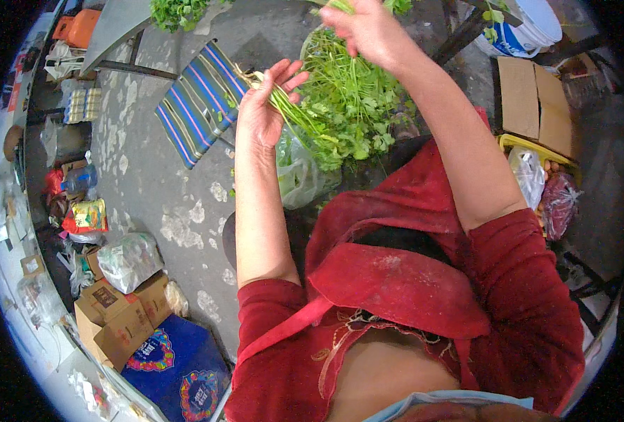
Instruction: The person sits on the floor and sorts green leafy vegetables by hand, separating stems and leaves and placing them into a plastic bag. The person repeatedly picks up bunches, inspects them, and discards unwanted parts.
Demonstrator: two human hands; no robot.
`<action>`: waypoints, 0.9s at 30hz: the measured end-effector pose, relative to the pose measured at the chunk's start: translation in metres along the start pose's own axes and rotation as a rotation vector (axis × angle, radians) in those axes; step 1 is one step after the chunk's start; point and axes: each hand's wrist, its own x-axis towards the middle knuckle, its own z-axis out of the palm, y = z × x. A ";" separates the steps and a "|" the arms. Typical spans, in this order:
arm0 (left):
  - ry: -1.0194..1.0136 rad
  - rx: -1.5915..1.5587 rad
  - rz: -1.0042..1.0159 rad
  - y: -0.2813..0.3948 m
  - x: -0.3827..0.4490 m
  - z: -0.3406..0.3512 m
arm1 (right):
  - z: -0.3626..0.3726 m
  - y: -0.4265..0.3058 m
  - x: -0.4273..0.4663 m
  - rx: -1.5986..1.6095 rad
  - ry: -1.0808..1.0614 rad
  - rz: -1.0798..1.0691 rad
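Note:
My left hand (261,113) holds a bunch of coriander (304,116) by its stems, with the pale roots towards the upper left and the leaves hanging to the lower right. Its fingers are partly spread, and the stems lie across the palm. At the top edge, my right hand (371,37) grips some green stems (341,5), which are partly cut off by the frame. Beneath both hands spreads a heap of leafy coriander (362,100) in a round container, mostly hidden. A clear plastic bag (296,182) with greens inside sits below my left hand's bunch.
A striped folding stool (198,108) stands to the left. More greens (177,11) lie on a table edge at the top. Cardboard boxes (536,103), a yellow crate (525,141) and a white bucket (533,26) are at right. Boxes (124,316) and bags (131,261) line the left side.

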 end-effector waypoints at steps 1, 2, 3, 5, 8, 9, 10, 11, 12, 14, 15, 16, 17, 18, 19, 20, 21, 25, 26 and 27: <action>-0.036 -0.087 -0.005 0.002 -0.002 -0.001 | 0.007 -0.007 -0.005 0.083 -0.114 0.067; -0.038 -0.152 0.011 0.002 -0.004 0.001 | 0.018 -0.014 -0.012 0.046 -0.186 0.035; -0.020 -0.159 0.025 0.001 -0.004 0.002 | 0.026 -0.022 -0.017 0.000 -0.250 0.002; 0.023 -0.169 0.057 0.000 -0.008 0.005 | 0.049 -0.010 -0.027 0.226 -0.389 0.099; -0.038 -0.180 0.058 0.001 -0.011 0.014 | 0.060 -0.011 -0.030 0.152 -0.332 0.208; -0.043 -0.168 0.063 0.002 -0.014 0.013 | 0.059 -0.017 -0.031 0.298 -0.334 0.284; -0.079 -0.150 0.081 0.002 -0.016 0.009 | 0.056 -0.023 -0.031 0.323 -0.356 0.303; -0.070 -0.159 0.085 0.002 -0.019 0.007 | 0.051 -0.029 -0.032 0.347 -0.378 0.322; -0.071 -0.166 0.084 0.003 -0.018 0.006 | 0.046 -0.035 -0.032 0.370 -0.391 0.341; -0.073 -0.142 0.088 0.004 -0.018 0.007 | 0.058 -0.013 -0.025 0.337 -0.412 0.246; -0.073 -0.111 0.092 0.004 -0.019 0.009 | 0.062 -0.009 -0.023 0.320 -0.424 0.200; -0.074 -0.080 0.096 0.004 -0.020 0.011 | 0.063 -0.008 -0.025 0.164 -0.439 0.219; -0.053 -0.090 0.105 0.004 -0.020 0.014 | 0.068 0.000 -0.025 0.089 -0.403 0.141; -0.026 -0.099 0.115 0.004 -0.022 0.016 | 0.070 -0.001 -0.026 0.112 -0.375 0.135; 0.000 -0.109 0.124 0.005 -0.024 0.017 | 0.072 -0.001 -0.027 0.135 -0.345 0.131; -0.022 -0.108 0.124 0.010 -0.027 0.014 | 0.070 -0.001 -0.026 0.130 -0.329 0.147; -0.086 -0.078 0.177 0.014 -0.024 -0.002 | 0.066 -0.005 -0.024 0.126 -0.310 0.162; 0.349 0.333 0.318 0.029 -0.031 -0.010 | 0.057 -0.005 -0.017 0.174 -0.288 0.181; 0.421 0.466 0.345 0.026 -0.031 -0.022 | 0.054 -0.006 -0.017 0.138 -0.280 0.199; 0.497 0.600 0.371 0.028 -0.033 -0.018 | 0.055 -0.003 -0.017 0.129 -0.292 0.194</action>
